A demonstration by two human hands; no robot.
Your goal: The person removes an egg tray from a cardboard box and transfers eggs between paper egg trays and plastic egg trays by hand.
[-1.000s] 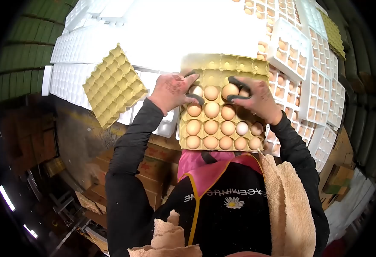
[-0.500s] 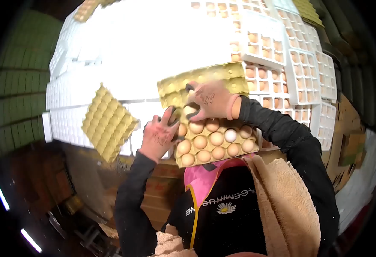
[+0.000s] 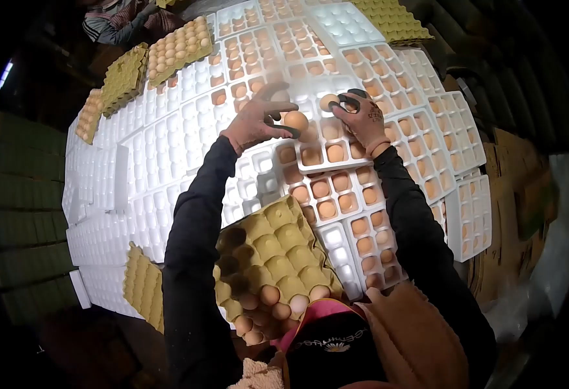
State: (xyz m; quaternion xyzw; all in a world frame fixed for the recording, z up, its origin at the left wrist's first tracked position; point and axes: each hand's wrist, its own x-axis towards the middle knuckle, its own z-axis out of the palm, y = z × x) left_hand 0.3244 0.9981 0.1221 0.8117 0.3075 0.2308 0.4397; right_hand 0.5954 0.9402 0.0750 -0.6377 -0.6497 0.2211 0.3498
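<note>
My left hand (image 3: pixel 256 123), in a pinkish glove with dark fingertips, has its fingers closed on a brown egg (image 3: pixel 295 121). A blurred second egg (image 3: pixel 279 97) shows by its upper fingers; whether it is gripped I cannot tell. Across from it, my right hand (image 3: pixel 366 119), gloved alike, pinches a paler egg (image 3: pixel 328 102). Both hands are above a white foam egg tray (image 3: pixel 349 161), with brown eggs sitting in its front row. Closer to my body lies a yellowish pulp egg tray (image 3: pixel 283 241), with several eggs in its near cells and bare cells farther off.
White foam trays (image 3: pixel 161 144) cover the table, many holding eggs on the right. Pulp trays of eggs (image 3: pixel 181 50) stand at the far left, near another person (image 3: pixel 121 21). Another pulp tray (image 3: pixel 143 285) lies at the front left. Cardboard (image 3: pixel 515 188) is at the right.
Both hands have moved forward from the pulp tray to the foam tray, carrying eggs. The pulp tray now holds fewer eggs in view. My view has shifted, and the overexposed table shows clearly.
</note>
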